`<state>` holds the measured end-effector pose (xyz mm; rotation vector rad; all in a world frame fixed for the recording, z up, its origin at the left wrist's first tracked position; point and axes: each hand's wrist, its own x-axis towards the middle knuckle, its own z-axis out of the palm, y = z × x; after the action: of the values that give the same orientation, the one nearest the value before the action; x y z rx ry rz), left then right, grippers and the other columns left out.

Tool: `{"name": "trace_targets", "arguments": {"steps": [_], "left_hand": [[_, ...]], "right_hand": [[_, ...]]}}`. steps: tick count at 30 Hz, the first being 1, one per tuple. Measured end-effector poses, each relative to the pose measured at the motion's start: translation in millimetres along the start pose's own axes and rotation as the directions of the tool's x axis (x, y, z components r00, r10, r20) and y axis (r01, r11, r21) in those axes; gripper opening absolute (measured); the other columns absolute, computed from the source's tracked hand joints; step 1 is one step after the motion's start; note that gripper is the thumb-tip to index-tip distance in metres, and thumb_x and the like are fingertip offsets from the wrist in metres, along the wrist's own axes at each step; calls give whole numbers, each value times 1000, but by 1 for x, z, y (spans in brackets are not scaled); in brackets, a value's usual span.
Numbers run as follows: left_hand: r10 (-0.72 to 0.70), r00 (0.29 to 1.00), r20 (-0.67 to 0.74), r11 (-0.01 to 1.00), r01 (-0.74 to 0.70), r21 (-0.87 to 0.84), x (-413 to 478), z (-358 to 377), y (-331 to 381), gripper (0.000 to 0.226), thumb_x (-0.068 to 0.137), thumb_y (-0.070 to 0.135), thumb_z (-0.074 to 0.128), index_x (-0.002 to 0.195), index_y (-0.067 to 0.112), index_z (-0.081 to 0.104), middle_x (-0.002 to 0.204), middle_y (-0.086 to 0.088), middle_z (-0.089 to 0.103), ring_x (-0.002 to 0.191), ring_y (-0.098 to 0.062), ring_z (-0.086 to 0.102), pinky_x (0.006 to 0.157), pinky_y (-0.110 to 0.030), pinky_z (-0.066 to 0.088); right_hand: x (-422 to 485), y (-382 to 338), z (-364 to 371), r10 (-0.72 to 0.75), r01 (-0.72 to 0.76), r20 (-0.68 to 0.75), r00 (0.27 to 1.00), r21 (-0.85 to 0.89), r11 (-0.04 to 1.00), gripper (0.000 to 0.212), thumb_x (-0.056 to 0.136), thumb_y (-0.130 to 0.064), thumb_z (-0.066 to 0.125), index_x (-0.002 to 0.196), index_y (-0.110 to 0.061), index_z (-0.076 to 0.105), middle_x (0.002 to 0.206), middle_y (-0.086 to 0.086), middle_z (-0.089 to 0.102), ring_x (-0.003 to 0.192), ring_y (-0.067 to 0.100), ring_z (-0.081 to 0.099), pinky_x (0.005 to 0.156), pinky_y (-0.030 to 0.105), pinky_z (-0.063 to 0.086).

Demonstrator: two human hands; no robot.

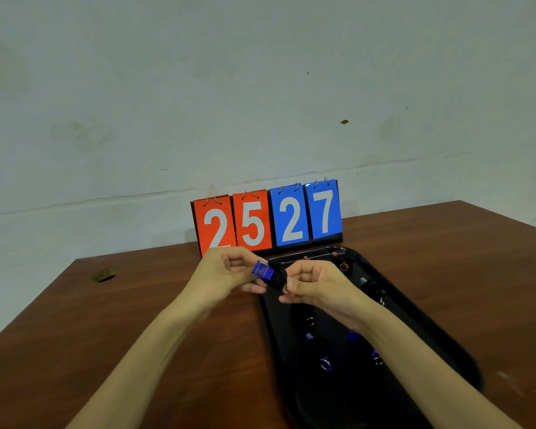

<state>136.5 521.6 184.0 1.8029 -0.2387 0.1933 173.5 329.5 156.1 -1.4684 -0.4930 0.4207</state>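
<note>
On the desk (136, 305), the black tray (291, 366) at lower right holds several loose corded pieces (325, 363), so most of the work looks undone. At frame centre, above the tray's upper left corner, the left hand (226, 274) grips one blue piece (262, 270). Close beside it, the right hand (316, 286) pinches its black cord (279, 278).
</note>
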Motion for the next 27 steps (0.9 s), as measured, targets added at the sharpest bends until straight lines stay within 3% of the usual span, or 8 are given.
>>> {"name": "trace_targets", "arguments": {"steps": [6, 10, 16, 21, 24, 27], "left_hand": [[-93, 995, 26, 993, 95, -66, -1, -4, -3, 16, 77, -11, 64, 75, 4, 67, 79, -10, 73, 73, -23, 71, 60, -22, 57], [-219, 972, 86, 954, 231, -191, 0, -8, -4, 18, 79, -14, 58, 79, 1, 66, 82, -11, 73, 73, -21, 71, 60, -23, 57], [-263, 952, 160, 894, 302, -331, -2, -7, -12, 19, 77, -11, 57, 89, 1, 65, 79, -15, 71, 64, -19, 69, 57, -23, 58], [-255, 941, 222, 911, 311, -271, -4, -6, -18, 18, 82, -6, 54, 97, -2, 63, 75, -14, 70, 62, -18, 68, 56, -22, 57], [-241, 942, 233, 935, 290, -203, -3, -11, -15, 17, 78, 5, 60, 94, -1, 65, 75, -14, 69, 61, -17, 67, 56, -22, 57], [-241, 926, 292, 946, 291, -142, -2, -11, -14, 11, 87, 8, 53, 89, 2, 62, 71, -11, 67, 62, -18, 65, 57, -24, 56]], "right_hand": [[1, 0, 5, 21, -22, -35, 999, -49, 999, 12, 84, 1, 61, 94, -5, 63, 84, 8, 68, 77, 15, 68, 82, 32, 57], [1, 1, 5, 23, -27, -36, 999, -99, 995, 14, 85, -1, 61, 99, -3, 64, 86, 8, 68, 79, 16, 68, 84, 33, 57], [-1, 1, 7, 17, -16, 40, 999, -32, 999, 10, 86, 0, 60, 91, -6, 65, 77, 3, 68, 74, 12, 67, 85, 35, 56], [-1, 2, 9, 13, -7, 83, 996, -72, 997, 8, 85, 0, 60, 91, -4, 64, 77, 1, 67, 77, 13, 67, 86, 35, 56], [-2, 2, 10, 3, 3, 78, 997, -84, 996, 9, 86, 0, 60, 93, -4, 64, 75, 1, 67, 77, 13, 67, 87, 37, 55], [-2, 1, 10, -3, 11, 84, 996, -98, 995, 9, 87, -1, 60, 93, -6, 64, 76, 2, 66, 77, 12, 66, 86, 36, 55]]}}
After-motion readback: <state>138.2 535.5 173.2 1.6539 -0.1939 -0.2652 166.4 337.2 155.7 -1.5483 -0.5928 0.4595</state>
